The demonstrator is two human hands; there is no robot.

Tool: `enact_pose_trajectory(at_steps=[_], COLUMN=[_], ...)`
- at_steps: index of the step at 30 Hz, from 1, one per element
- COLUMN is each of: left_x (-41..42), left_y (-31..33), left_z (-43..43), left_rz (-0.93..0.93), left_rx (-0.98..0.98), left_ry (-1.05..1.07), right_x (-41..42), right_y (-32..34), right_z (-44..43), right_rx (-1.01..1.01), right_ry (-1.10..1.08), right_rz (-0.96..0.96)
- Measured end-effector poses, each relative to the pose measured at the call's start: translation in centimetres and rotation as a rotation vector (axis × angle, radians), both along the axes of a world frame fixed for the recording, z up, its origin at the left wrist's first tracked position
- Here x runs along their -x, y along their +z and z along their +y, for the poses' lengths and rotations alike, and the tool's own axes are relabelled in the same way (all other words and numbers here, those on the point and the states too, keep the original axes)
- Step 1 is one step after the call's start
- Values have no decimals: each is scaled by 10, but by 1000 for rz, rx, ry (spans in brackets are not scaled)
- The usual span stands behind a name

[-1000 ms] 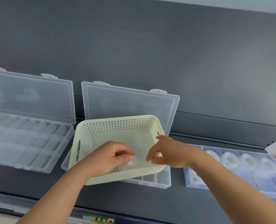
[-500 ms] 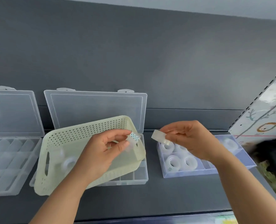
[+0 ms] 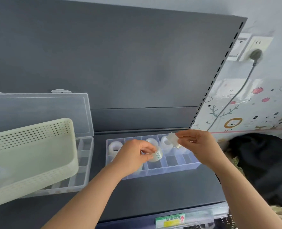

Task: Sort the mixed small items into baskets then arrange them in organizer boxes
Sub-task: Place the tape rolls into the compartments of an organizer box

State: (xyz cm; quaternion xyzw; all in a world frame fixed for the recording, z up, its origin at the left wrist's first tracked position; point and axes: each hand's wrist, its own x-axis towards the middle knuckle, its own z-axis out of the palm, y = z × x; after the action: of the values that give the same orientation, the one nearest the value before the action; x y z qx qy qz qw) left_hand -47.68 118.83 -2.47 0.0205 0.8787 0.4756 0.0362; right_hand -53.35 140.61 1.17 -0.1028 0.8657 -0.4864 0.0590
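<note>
Two hands (image 3: 133,156), one tape roll (image 3: 157,156) each

Two bare forearms (image 3: 90,187), bare left hand (image 3: 133,157), bare right hand (image 3: 201,146)

I see tape rolls (image 3: 115,147) in the back row of the organizer box (image 3: 170,171); left of it, the basket (image 3: 37,177) sits on another box (image 3: 85,162).

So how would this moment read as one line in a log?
step: filling blue organizer box | left hand: pinches dotted tape roll over it | right hand: holds second tape roll | basket: at left
</note>
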Motion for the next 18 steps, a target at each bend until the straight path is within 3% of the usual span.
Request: enact_pose_trajectory(at_steps=[8, 10, 14, 18], left_x=[21, 21, 16, 1], left_y=[-30, -34, -30, -29], left_z=[23, 22, 13, -9], left_rz=[-101, -128, -72, 28], left_rx=[255, 245, 171, 323], left_ry=[-92, -95, 13, 170], right_x=[14, 17, 19, 15], right_y=[-17, -20, -29, -39], right_z=[21, 20, 12, -7], right_rx=[43, 42, -4, -44], right_ry=[76, 97, 143, 277], right_rz=[-44, -64, -54, -65])
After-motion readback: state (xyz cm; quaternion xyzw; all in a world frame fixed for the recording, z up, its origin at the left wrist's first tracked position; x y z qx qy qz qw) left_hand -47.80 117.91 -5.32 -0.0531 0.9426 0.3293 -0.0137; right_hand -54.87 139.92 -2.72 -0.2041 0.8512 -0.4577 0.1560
